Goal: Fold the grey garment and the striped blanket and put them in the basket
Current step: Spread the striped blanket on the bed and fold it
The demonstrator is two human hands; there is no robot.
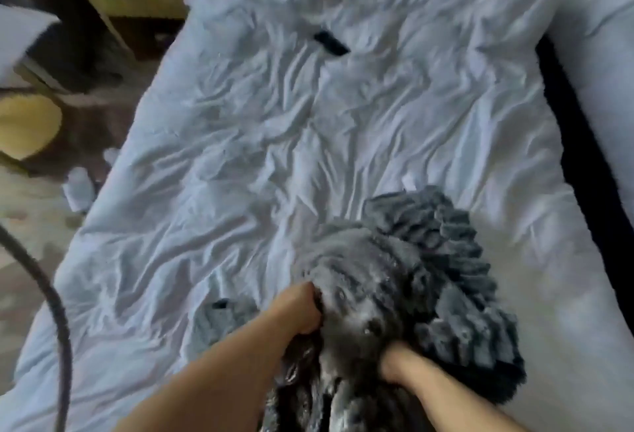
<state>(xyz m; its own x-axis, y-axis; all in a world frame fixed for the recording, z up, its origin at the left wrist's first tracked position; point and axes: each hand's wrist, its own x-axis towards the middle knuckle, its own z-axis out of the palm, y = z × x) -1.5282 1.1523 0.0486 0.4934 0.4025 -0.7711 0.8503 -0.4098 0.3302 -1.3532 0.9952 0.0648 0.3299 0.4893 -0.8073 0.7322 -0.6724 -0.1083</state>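
A dark grey, ribbed, fluffy striped blanket (432,260) lies bunched on the near right part of the white bed (240,143). My left hand (300,310) is clenched on its near left edge. My right hand (399,363) grips the blanket's underside lower down, partly buried in the fabric. A small piece of grey garment (214,320) with a dark tag shows on the sheet just left of my left forearm, mostly hidden. No basket is in view.
A black remote-like object (331,42) lies on the wrinkled sheet at the far middle. A yellow round seat (25,124) and white bottles (79,188) stand on the floor at left. A dark cable (55,311) curves at the lower left. White pillows (603,54) sit at right.
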